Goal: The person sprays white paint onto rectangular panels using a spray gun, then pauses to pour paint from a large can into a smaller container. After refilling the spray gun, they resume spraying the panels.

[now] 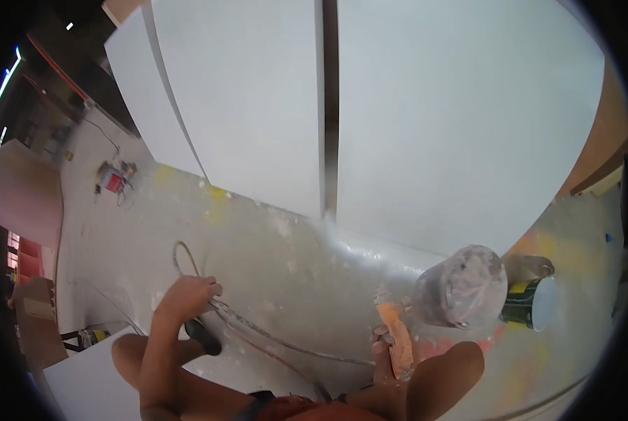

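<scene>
My left hand (199, 291) is closed round a thin hose (258, 333), which loops up beyond it and runs back across the floor toward my right side. In my right hand (382, 345) is a spray gun with an orange handle (398, 339), its upper part close to a large paint-smeared cup (468, 286). Whether the cup is joined to the gun is hard to make out. Large white panels (258, 105) stand ahead of me, split by a dark vertical gap.
A dark green can (530, 304) stands at the right beside a greyish container (528, 266). At the far left, a small red and white object (112, 179) sits on the paint-spotted floor (138, 238). My knees are bent on both sides.
</scene>
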### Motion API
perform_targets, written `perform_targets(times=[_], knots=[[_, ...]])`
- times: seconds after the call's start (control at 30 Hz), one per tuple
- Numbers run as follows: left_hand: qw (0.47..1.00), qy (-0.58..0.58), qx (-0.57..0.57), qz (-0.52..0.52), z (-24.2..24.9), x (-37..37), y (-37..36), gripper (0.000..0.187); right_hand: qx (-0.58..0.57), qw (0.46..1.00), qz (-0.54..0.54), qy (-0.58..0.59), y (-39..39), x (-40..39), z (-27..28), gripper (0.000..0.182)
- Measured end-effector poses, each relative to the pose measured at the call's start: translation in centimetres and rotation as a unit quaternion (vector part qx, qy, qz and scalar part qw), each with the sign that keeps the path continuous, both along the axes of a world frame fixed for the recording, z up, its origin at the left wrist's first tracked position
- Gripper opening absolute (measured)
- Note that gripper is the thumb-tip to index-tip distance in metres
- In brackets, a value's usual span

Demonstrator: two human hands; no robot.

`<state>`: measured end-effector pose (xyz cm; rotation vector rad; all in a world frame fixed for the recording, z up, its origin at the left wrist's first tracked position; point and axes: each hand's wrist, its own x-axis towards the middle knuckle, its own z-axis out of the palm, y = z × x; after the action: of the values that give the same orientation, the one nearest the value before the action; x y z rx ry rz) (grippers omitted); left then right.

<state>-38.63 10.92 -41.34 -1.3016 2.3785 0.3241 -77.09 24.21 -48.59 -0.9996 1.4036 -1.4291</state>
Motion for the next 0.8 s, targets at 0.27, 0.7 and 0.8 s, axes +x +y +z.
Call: perform_targets(times=[0.27,0.7,0.8], knots=[[0.996,0.081,-0.044,0.005,7.6,6.5,-3.4,0.018,0.099,0.984,-0.133,-0.070,1.3,18.8,0.0,0.020],[0.973,0.215,-0.021,-0.078,-5.2,26.5,-20.1,0.023,0.229,0.931,-0.275,0.075,-5.0,32.0,-5.0,0.022],[0.963,0.252,-0.036,-0.085,-7.4,27.9,-24.4,0.019,0.182,0.929,-0.318,0.058,-6.7,34.9,-2.6,0.024]])
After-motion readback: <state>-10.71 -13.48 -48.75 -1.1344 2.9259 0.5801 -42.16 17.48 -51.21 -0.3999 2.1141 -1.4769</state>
